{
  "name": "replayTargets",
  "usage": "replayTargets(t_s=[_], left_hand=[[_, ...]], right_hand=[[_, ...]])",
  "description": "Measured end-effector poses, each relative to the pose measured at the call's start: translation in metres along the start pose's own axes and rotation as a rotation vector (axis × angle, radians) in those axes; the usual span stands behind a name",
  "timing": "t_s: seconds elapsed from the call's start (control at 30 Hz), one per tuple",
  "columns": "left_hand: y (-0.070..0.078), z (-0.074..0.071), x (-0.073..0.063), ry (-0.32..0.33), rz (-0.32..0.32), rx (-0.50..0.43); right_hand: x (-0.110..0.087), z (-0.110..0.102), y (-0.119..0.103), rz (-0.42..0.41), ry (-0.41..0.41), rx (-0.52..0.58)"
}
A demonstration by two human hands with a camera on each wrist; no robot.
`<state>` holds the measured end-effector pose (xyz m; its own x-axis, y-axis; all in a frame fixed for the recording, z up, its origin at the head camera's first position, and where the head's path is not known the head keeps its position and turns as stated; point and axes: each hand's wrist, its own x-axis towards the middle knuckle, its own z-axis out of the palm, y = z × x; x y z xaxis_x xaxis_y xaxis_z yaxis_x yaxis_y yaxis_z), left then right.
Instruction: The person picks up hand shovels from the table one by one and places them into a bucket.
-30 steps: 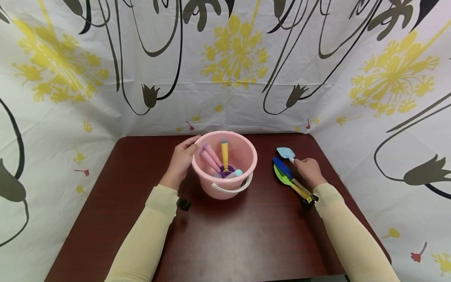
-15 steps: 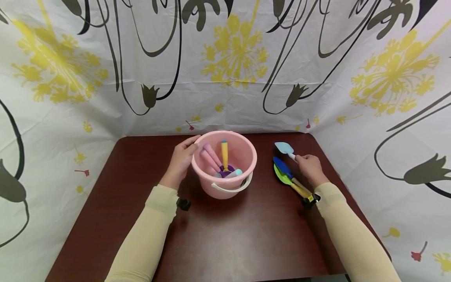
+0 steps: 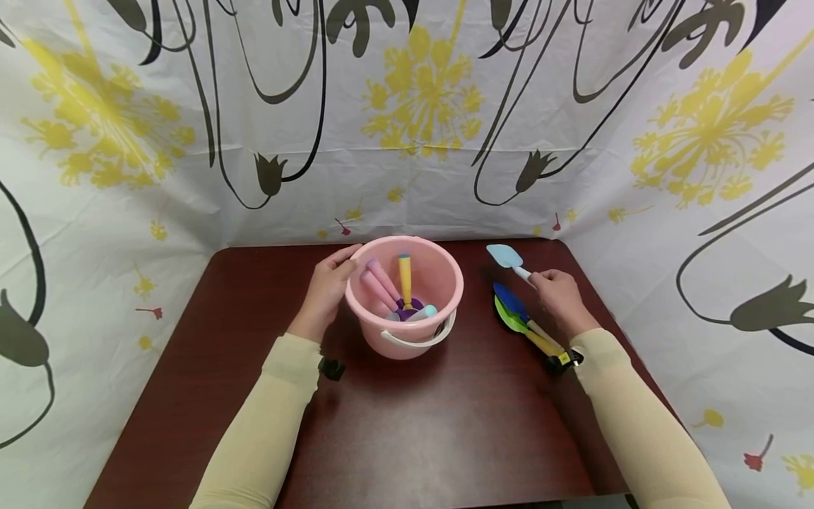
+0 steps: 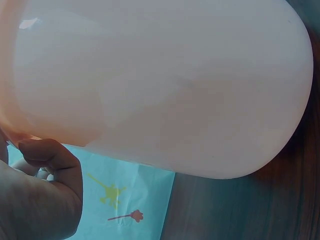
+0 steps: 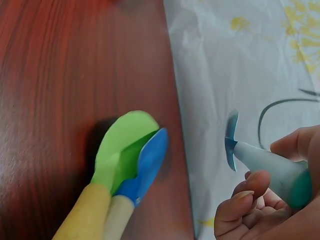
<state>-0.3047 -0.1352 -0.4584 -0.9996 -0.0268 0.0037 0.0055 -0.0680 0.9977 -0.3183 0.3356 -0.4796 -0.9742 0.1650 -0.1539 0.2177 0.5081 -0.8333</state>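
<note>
A pink bucket (image 3: 407, 343) with a white handle stands mid-table, holding several tools: two pink handles (image 3: 381, 283), a yellow handle (image 3: 405, 279) and a pale one. My left hand (image 3: 323, 293) grips the bucket's left rim; the left wrist view shows the thumb (image 4: 42, 152) bent against its wall. My right hand (image 3: 559, 297) pinches the white handle of a small light-blue toy shovel (image 3: 504, 255), raised off the table. In the right wrist view the shovel's handle (image 5: 277, 172) lies between thumb and fingers. Below it are a green toy shovel (image 3: 509, 318) and a blue one (image 3: 509, 300).
The dark wooden table (image 3: 439, 431) carries everything. A white cloth with printed flowers (image 3: 420, 191) hangs close behind the table and along both sides. The green and blue shovels lie together, their handles running under my right forearm.
My right hand has lifted the light-blue toy shovel; its blade has shifted up and left in the head view. My left hand and the bucket have stayed in place.
</note>
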Motion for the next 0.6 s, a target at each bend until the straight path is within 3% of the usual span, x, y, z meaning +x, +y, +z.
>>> replayTargets(t_s=[0.6], left_hand=[[-0.002,-0.002,0.002,-0.004,0.007,-0.012]], right_hand=[[-0.039,0.005,-0.063,-0.196,-0.048,-0.018]])
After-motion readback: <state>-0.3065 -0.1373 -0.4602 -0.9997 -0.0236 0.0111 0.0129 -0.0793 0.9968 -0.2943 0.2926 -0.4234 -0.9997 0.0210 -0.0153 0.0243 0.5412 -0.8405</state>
